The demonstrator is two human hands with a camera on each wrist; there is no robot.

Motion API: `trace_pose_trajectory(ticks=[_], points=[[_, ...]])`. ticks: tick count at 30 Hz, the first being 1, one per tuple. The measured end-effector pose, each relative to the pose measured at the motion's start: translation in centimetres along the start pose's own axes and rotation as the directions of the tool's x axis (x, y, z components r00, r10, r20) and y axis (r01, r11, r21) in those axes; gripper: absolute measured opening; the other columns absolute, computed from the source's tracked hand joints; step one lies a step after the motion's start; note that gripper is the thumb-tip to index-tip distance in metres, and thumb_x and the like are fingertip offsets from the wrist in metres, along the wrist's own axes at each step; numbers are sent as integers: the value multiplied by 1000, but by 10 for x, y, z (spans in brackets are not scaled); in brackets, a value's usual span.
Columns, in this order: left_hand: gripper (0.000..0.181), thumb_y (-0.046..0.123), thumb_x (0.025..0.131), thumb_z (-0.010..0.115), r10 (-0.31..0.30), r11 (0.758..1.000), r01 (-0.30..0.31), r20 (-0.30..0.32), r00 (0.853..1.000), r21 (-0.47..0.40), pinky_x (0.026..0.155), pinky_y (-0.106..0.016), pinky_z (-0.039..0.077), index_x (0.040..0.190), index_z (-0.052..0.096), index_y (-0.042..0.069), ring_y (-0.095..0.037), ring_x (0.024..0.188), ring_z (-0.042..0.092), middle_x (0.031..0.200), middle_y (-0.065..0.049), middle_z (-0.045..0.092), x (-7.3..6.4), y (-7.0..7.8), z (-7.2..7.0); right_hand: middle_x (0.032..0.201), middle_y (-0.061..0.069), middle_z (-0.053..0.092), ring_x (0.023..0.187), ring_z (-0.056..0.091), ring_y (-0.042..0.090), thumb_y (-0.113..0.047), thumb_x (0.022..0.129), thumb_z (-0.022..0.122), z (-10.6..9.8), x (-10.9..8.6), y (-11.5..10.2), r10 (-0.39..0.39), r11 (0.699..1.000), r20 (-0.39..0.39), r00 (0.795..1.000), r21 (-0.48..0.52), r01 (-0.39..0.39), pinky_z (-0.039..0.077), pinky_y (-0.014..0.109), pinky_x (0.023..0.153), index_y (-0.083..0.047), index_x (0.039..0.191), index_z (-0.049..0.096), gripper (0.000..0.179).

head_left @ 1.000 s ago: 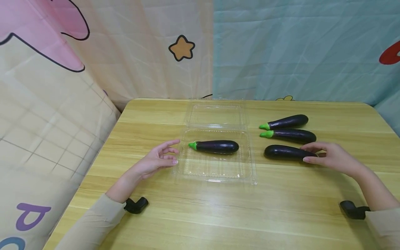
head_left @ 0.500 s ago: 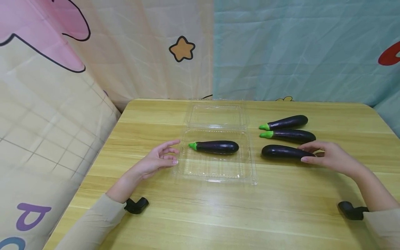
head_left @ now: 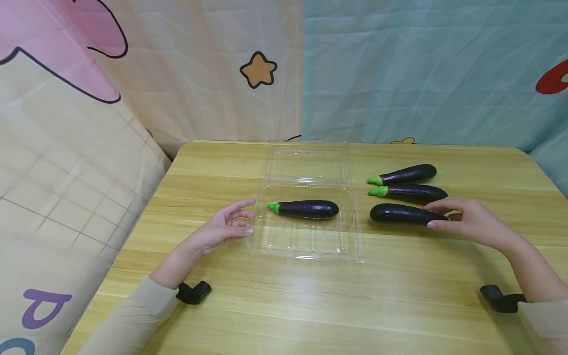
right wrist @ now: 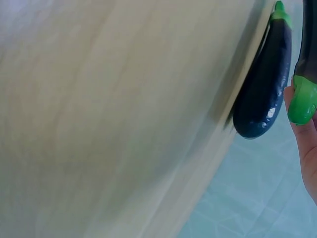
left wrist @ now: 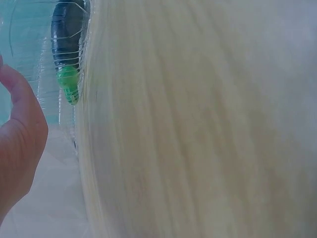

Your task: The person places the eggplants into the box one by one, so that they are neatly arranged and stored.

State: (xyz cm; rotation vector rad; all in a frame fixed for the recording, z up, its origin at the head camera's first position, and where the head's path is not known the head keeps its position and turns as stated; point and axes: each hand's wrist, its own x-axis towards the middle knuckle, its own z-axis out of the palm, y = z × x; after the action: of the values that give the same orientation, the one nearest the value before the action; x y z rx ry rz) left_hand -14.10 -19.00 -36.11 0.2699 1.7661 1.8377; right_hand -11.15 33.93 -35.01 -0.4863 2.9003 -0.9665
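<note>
Shifted slightly left since a second ago, the held eggplant (head_left: 401, 214) runs crosswise, pinched at its stem end by the right hand (head_left: 475, 223), blunt end toward the clear plastic clamshell (head_left: 306, 241). Nearer that clamshell, the left hand (head_left: 222, 229) sits unmoved, fingers loosely spread.

Pale printed curtain (head_left: 66, 197) at left: a purple letter (head_left: 49, 296) with a stem and rounded bowl, perhaps a tilted P or b, uncertain which. Below it, a grey-blue rounded character (head_left: 19, 341) is cropped, too incomplete to read.
</note>
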Motion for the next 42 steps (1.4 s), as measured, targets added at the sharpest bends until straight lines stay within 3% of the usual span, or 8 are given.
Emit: trace_pose_trajectory(ticks=[16, 25, 32, 42], points=[[74, -11, 84, 57, 9, 1000, -9, 9, 1000, -10, 78, -20, 52, 147, 22, 4, -12, 89, 56, 119, -12, 43, 0, -1, 0, 102, 3, 61, 89, 48, -10, -17, 83, 71, -9, -1, -19, -26, 999, 1, 1000, -19, 26, 46, 8, 71, -8, 114, 64, 33], [74, -11, 84, 57, 9, 1000, -9, 12, 1000, -9, 77, -20, 52, 147, 22, 5, -11, 90, 55, 119, -11, 43, 0, -1, -1, 101, 0, 61, 89, 50, -7, -11, 80, 73, -7, 3, -31, -76, 997, -7, 997, -25, 75, 45, 7, 71, -10, 112, 65, 33], [75, -10, 84, 58, 7, 1000, -7, 12, 1000, -6, 79, -21, 52, 147, 21, 4, -12, 91, 54, 121, -13, 41, -1, -1, -2, 102, -1, 61, 88, 51, -6, -16, 81, 73, -3, 9, -43, -100, 993, 6, 995, -55, 100, 48, 12, 72, -12, 111, 66, 31], [75, -8, 83, 61, -2, 1000, 2, 10, 1000, 5, 79, -21, 51, 147, 23, 6, -13, 92, 53, 124, -16, 39, 0, -2, -1, 94, -4, 62, 79, 53, 2, -17, 81, 73, 3, 20, -57, -159, 986, 13, 987, -38, 160, 44, 19, 60, -11, 109, 66, 29]])
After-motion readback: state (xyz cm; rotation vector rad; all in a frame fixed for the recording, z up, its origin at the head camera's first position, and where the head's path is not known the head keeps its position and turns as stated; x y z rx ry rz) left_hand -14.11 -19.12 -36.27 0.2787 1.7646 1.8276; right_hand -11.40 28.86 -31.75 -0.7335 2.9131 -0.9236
